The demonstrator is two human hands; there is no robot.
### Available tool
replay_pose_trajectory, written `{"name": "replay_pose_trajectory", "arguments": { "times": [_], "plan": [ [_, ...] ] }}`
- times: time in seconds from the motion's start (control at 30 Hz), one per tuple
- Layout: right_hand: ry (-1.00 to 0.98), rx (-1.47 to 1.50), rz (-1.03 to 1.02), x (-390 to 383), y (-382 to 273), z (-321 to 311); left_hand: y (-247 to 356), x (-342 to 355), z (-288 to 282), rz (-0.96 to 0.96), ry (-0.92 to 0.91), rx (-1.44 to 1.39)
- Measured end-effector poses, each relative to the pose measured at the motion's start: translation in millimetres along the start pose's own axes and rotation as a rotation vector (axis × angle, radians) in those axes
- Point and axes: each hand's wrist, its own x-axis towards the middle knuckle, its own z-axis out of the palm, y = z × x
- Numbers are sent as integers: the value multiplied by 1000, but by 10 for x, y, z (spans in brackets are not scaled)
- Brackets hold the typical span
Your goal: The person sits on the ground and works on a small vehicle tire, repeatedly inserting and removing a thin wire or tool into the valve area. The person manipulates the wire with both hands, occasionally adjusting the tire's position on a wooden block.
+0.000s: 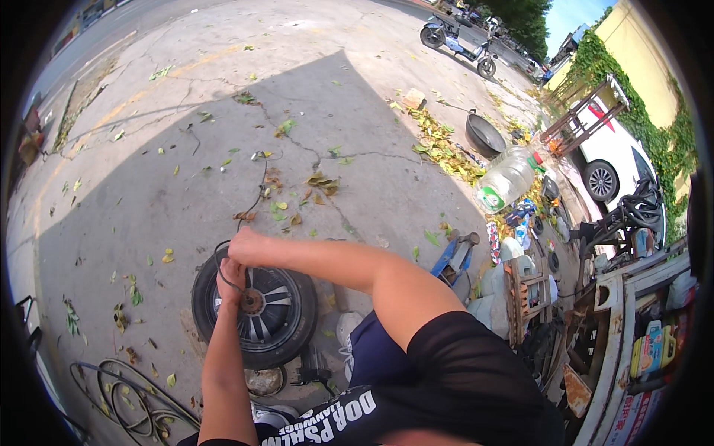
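A wheel (277, 336) with a black tyre, silvery spokes and a rusty-brown hub centre lies flat on the concrete in front of me. Over its far left side my two hands are close together. My right hand (245, 247) is closed round a thin black cable (262, 192), which trails away across the ground. Just below it, my left hand (231, 281) is also closed, with a loop of the cable passing across it. The fingertips of both hands are largely hidden.
A coiled hose (111, 394) lies at lower left. To the right are a blue metal tool (455, 259), a large clear plastic bottle (508, 181), a black pan (485, 134) and a cluttered metal rack (613, 334). A scooter (460, 46) and white car (621, 152) stand farther off.
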Motion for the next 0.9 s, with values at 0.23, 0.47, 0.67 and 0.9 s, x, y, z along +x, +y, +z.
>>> {"name": "replay_pose_trajectory", "arguments": {
  "times": [0.23, 0.47, 0.67, 0.9],
  "plan": [
    [175, 516, 735, 59, 75, 426, 185, 47, -93, -52, -24, -3],
    [-270, 1765, 1135, 198, 417, 645, 217, 63, -120, -94, -78, 52],
    [-304, 1430, 1024, 229, 311, 604, 164, 23, -125, -89, -32, 52],
    [82, 237, 290, -40, 185, 234, 174, 36, -141, -119, -35, 46]
  ]
}}
